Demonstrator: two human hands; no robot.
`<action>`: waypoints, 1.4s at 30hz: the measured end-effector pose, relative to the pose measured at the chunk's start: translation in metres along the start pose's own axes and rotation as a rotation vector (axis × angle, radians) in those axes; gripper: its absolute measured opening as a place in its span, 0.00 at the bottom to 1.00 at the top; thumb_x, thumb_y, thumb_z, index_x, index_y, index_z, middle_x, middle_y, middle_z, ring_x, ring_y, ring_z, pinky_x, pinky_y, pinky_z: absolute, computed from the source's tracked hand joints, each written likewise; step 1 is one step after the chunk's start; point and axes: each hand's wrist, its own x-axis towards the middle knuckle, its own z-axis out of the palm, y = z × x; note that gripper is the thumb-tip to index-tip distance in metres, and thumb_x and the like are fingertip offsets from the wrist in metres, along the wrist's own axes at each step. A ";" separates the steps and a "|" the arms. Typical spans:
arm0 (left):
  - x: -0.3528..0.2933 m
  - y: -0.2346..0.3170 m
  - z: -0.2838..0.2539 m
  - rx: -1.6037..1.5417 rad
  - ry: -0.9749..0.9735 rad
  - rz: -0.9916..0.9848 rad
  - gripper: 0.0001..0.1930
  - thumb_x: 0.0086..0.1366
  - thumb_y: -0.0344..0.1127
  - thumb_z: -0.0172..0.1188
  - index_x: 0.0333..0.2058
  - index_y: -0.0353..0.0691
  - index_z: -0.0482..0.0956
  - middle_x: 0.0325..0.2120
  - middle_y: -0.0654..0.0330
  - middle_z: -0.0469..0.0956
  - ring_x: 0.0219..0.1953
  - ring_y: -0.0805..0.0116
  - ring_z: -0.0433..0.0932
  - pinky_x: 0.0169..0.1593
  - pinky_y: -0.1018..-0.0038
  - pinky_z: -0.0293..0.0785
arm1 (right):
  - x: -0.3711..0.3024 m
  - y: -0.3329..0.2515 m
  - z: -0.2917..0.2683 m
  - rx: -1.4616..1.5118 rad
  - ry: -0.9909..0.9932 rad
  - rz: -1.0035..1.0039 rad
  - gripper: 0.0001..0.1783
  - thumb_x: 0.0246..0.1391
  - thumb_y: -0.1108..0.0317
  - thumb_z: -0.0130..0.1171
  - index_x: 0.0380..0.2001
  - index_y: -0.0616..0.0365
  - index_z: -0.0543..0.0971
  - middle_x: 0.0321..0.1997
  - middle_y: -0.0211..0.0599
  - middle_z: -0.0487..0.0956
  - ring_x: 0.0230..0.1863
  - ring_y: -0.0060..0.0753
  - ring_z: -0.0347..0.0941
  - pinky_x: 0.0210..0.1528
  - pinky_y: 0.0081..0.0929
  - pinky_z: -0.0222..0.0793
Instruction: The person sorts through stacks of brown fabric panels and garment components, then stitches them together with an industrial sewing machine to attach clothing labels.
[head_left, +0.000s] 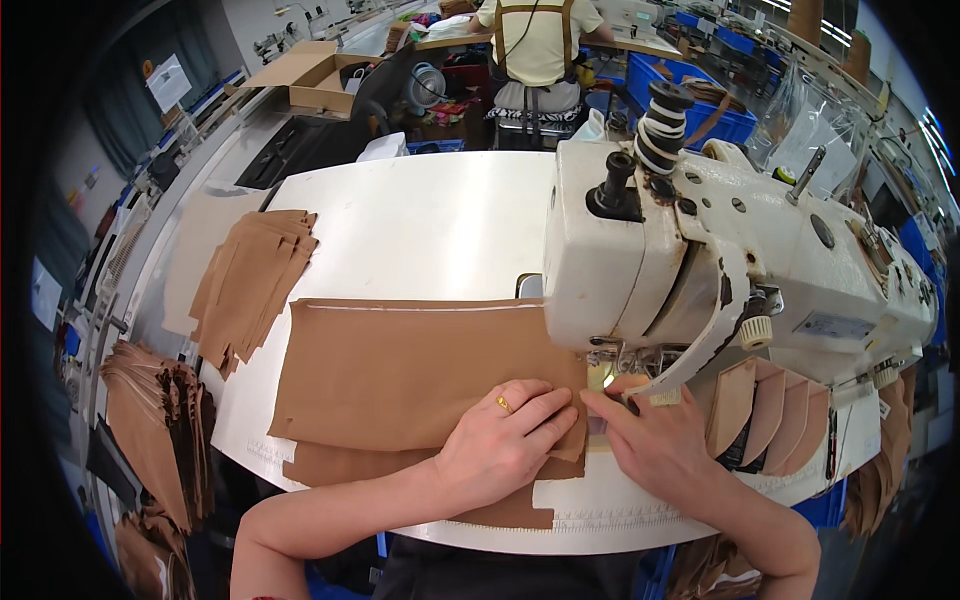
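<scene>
A wide brown fabric panel (390, 370) lies on the white sewing table, with a pale strip along its far edge. More brown fabric (360, 465) shows beneath its near edge. My left hand (510, 435), a gold ring on one finger, rests over the panel's right end with fingers bent together at the edge; its thumb is mostly hidden. Beside it, my right hand (655, 430) has thumb and index finger closed at the panel's right edge, just below the needle area. The white sewing machine (650, 260) stands over that edge, and its head covers the panel's far right corner.
Stacked brown pieces (255, 280) lie at the table's left, with a hanging bundle (155, 430) below. Curved tan dividers (770, 410) stand right of my right hand. A cardboard box (320, 85) and blue bin (690, 95) are behind. Another person (535, 45) sits beyond the table.
</scene>
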 end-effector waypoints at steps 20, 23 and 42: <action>-0.001 -0.009 -0.009 0.031 0.014 0.039 0.14 0.54 0.33 0.73 0.41 0.46 0.84 0.35 0.68 0.77 0.36 0.65 0.72 0.41 0.67 0.68 | 0.003 0.003 0.014 -0.035 0.123 0.034 0.19 0.48 0.70 0.65 0.47 0.51 0.85 0.28 0.34 0.69 0.35 0.39 0.67 0.35 0.33 0.64; -0.001 -0.013 -0.007 0.000 0.039 0.097 0.14 0.54 0.32 0.74 0.40 0.47 0.85 0.33 0.69 0.76 0.34 0.67 0.70 0.38 0.71 0.68 | 0.002 0.002 0.011 0.005 0.115 0.036 0.20 0.47 0.70 0.65 0.47 0.51 0.85 0.31 0.34 0.71 0.38 0.40 0.69 0.38 0.33 0.65; 0.001 -0.014 -0.011 -0.061 0.005 0.158 0.15 0.52 0.28 0.72 0.40 0.40 0.86 0.43 0.61 0.81 0.44 0.63 0.80 0.45 0.68 0.79 | -0.011 0.006 0.015 0.208 0.134 -0.092 0.18 0.44 0.73 0.64 0.42 0.53 0.84 0.45 0.24 0.81 0.42 0.33 0.72 0.46 0.32 0.69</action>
